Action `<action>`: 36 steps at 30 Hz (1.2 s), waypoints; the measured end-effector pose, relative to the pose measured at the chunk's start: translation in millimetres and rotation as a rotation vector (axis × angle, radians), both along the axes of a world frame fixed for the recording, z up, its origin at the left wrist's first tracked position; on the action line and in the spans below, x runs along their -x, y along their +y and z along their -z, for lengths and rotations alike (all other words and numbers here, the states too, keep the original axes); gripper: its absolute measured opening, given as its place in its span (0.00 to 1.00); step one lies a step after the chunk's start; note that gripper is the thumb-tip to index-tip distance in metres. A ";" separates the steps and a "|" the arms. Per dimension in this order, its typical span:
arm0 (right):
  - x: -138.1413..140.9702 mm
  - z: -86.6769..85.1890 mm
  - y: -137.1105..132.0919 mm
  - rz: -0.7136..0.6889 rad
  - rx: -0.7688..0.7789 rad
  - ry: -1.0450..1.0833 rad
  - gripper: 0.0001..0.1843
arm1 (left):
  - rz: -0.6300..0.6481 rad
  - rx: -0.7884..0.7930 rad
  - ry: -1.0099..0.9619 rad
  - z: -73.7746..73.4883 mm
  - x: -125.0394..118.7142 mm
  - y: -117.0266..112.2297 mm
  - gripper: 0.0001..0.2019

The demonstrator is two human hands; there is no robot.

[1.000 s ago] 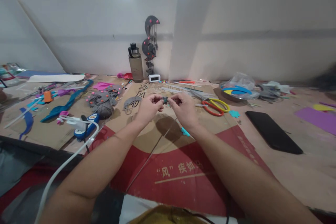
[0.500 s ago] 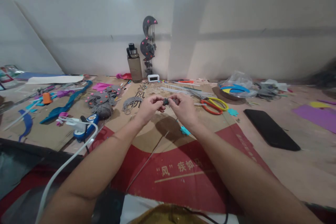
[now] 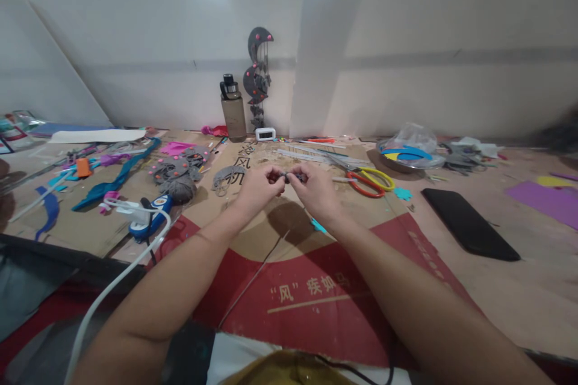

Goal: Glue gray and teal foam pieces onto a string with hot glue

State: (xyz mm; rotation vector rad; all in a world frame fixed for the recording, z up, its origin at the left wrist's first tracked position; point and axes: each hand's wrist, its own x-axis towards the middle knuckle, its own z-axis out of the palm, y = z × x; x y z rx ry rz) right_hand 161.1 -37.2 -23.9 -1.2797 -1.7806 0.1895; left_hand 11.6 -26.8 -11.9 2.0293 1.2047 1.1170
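Above the cardboard sheet, my left hand and my right hand meet fingertip to fingertip. Both pinch a small dark grey piece, mostly covered by the fingers; it looks like felt or yarn, but I cannot tell which. A thin grey cord runs over the cardboard below the hands. Just left of my left hand lies a grey crescent with strings. Scissors with red and yellow handles rest to the right of my right hand. Under my right wrist is a turquoise flower cutout.
A bottle, a small white clock and a hanging crescent ornament stand by the back panel. Grey yarn and a blue power strip with a white cable lie left. A black phone and a bowl are right.
The fingertips have drawn closer around the small grey piece, so less of it shows. The whole view has shifted slightly.
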 end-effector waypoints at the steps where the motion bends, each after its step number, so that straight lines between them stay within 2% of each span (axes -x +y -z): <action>1: -0.2 0.0 -0.5 -0.006 -0.005 0.002 0.10 | 0.000 0.008 -0.007 -0.1 -0.1 -0.2 0.06; 11: 2.8 5.8 -1.3 -0.044 -0.011 0.131 0.08 | -0.044 0.234 -0.266 1.1 1.6 9.6 0.04; 20: 7.9 6.5 -4.6 -0.092 0.025 0.160 0.08 | -0.076 0.249 -0.353 0.2 8.0 16.4 0.04; 27: 4.2 6.1 -0.7 -0.017 0.003 0.124 0.14 | -0.010 0.247 -0.285 1.3 2.4 9.9 0.05; 36: 0.2 6.7 2.2 0.000 0.023 0.042 0.11 | 0.049 0.278 -0.221 -0.4 -0.4 4.0 0.05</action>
